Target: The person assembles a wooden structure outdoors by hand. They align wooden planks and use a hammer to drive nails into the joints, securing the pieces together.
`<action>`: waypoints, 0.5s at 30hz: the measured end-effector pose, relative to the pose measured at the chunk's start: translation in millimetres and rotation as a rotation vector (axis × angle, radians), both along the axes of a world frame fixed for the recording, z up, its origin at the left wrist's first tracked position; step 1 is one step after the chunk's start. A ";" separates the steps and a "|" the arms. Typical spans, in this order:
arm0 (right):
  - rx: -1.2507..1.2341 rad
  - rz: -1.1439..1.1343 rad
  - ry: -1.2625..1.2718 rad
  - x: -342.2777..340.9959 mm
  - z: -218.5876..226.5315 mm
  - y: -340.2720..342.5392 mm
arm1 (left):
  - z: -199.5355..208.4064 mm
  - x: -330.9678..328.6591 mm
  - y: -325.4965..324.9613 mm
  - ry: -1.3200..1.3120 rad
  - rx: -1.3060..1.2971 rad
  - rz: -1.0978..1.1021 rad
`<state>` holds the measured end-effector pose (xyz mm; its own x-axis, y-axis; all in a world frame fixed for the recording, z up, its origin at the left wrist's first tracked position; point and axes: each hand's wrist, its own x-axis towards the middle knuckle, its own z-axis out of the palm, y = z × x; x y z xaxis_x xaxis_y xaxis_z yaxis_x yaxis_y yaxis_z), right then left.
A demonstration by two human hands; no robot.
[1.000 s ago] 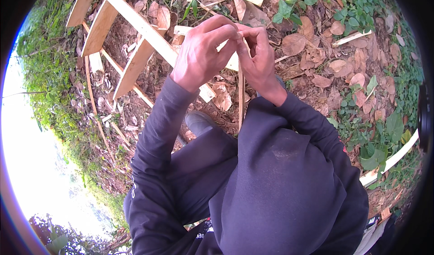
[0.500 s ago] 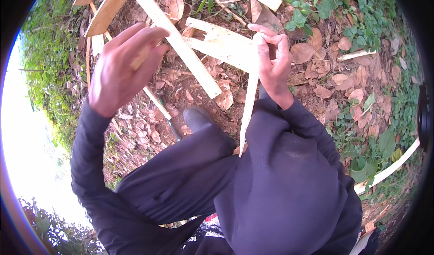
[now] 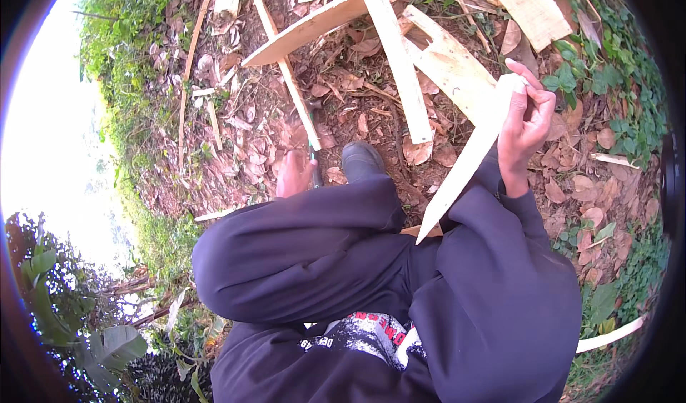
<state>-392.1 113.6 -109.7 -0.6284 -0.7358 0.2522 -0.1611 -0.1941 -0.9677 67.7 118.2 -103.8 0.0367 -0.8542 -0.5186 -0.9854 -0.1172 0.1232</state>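
Observation:
My right hand (image 3: 527, 128) is closed at the upper end of a pale, flat pointed piece of wood (image 3: 461, 171), thumb and fingertips pinched together. Its tip slants down toward my lap. A notched pale board (image 3: 451, 71) meets it near the hand; whether the two are one piece I cannot tell. My left hand (image 3: 293, 176) is low beyond my left knee, blurred and partly hidden by the trouser leg. Just right of it is a dark tool with a bit of green (image 3: 316, 171), its kind unclear. Whether the fingers touch it cannot be made out.
A long pale plank (image 3: 400, 60) and a wider board (image 3: 311, 30) lie ahead, over a thin stick (image 3: 286, 74). Another board (image 3: 525, 6) is at the upper right. My boot (image 3: 362, 161) rests on leaf-strewn soil, with green plants (image 3: 604, 81) at the right.
My left hand has dropped from above the boards to beside the dark tool. My view has shifted, so the boards and right hand appear farther right; the right hand keeps its pinch.

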 end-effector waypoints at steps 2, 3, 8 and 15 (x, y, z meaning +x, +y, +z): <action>0.026 0.020 -0.037 1.7 3.6 0.0 | -43.1 22.3 41.9 -0.051 -0.088 0.033; 0.042 0.012 -0.047 1.1 4.9 1.1 | -62.2 31.6 52.1 -0.067 -0.128 0.032; 0.031 0.019 -0.028 3.7 2.7 -1.6 | -69.6 25.2 42.7 0.006 -0.152 0.023; 0.015 -0.024 -0.023 3.0 2.3 -1.1 | -57.8 47.0 32.9 -0.003 -0.415 -0.008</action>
